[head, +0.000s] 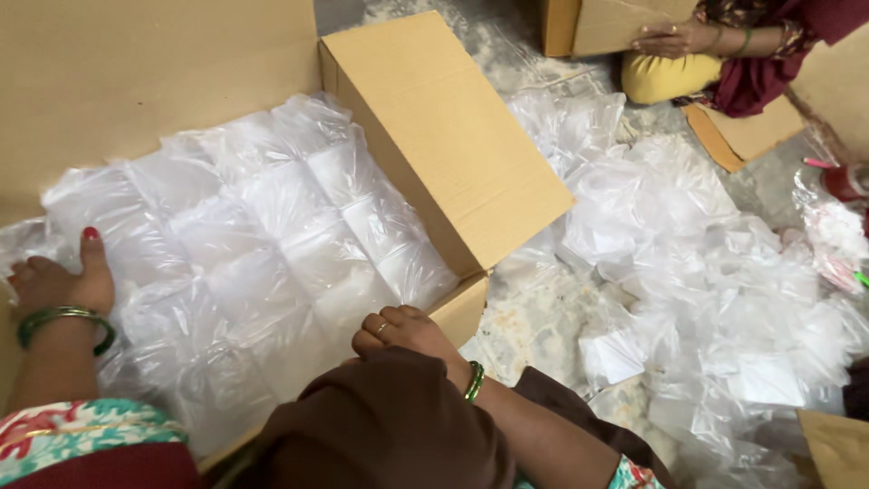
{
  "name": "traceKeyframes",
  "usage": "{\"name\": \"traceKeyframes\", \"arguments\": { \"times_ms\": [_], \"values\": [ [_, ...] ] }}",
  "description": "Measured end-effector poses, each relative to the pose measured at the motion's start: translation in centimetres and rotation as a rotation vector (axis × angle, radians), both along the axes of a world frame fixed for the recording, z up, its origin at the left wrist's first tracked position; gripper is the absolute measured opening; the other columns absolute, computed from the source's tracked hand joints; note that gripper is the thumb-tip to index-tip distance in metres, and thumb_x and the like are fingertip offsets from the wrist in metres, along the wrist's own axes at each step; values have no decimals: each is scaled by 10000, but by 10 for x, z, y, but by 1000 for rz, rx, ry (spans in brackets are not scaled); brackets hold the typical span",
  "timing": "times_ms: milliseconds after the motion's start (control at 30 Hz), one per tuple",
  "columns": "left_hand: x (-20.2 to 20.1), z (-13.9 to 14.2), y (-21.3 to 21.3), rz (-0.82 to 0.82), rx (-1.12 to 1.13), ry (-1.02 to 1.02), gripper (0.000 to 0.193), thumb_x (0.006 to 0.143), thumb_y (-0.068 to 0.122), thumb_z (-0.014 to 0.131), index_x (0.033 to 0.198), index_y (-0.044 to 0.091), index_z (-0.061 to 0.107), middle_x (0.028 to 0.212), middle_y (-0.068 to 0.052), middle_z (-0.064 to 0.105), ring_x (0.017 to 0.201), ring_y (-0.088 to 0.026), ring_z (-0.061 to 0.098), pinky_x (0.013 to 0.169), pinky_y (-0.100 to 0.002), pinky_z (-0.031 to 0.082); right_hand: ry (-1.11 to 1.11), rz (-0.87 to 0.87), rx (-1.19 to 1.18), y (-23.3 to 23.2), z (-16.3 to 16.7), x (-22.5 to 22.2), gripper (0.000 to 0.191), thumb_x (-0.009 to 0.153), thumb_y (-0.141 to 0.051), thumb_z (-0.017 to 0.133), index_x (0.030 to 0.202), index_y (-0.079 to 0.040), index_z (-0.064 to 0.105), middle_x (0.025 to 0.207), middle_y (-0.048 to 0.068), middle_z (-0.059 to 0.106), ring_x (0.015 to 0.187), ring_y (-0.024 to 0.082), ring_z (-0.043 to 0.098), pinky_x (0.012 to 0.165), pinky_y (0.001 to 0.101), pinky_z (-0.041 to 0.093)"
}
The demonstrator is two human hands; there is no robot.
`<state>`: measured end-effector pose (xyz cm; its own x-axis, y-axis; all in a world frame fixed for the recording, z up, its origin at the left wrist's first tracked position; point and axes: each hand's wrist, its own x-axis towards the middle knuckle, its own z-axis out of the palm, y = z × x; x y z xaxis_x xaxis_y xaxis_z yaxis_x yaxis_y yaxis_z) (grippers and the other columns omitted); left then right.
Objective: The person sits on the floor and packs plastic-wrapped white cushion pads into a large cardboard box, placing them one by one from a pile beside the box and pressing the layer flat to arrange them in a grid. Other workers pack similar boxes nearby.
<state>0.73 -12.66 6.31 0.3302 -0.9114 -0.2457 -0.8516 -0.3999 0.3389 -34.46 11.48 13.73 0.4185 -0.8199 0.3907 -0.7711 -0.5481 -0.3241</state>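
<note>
— What's the biggest thing down there?

— A large open cardboard box (453, 154), plain brown, its flap folded out past the fingertips of both hands. It is packed to the brim with clear plastic packets (272, 244), laid in rows, glossy and crinkled, each roughly square.

— And beyond the box?

— A loose heap of the same clear packets (706, 272) spread over the mottled floor, well off to the right of the right hand. Farther back another person (724, 54) sits against a second carton (597, 23).

— The hands?

— The left hand (59, 281) lies flat on the packets at the box's left side, fingers together, thumb stretched out over the plastic, a green bangle at the wrist. The right hand (403, 330) rests at the near rim of the box, fingers curled under; whether they grip anything I cannot tell.
</note>
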Motion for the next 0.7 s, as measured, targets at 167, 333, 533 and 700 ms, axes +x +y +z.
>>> {"name": "traceKeyframes", "arguments": {
  "times_ms": [167,333,533,700],
  "values": [
    [-1,15,-8,39,146,5,1179,905,876,261,1606,-70,210,1707,-217,160,1573,-362,163,1233,-566,211,-18,52,27,-4,-6,-4,118,878,-225,605,926,-130,554,903,38,548,867,224,584,791,370,472],
    [-3,12,-9,46,106,-18,1211,895,886,288,1613,-87,241,1706,-262,177,1577,-414,159,1269,-553,191,8,14,29,-5,-15,0,87,912,-234,591,927,-155,560,905,19,555,892,218,592,805,371,472],
    [1,-7,2,-8,135,19,1206,854,883,229,1607,-53,122,1698,-248,16,1578,-407,28,1242,-575,114,50,29,60,1,-11,-1,127,918,-260,586,964,-141,591,968,33,595,947,225,599,844,380,466],
    [-4,0,5,-10,109,39,1193,886,871,250,1613,-67,128,1702,-277,13,1585,-432,23,1285,-514,82,-170,43,-66,22,-11,-43,257,951,-239,641,1181,-130,607,1256,125,652,1111,271,647,933,376,526]
  ]
}}
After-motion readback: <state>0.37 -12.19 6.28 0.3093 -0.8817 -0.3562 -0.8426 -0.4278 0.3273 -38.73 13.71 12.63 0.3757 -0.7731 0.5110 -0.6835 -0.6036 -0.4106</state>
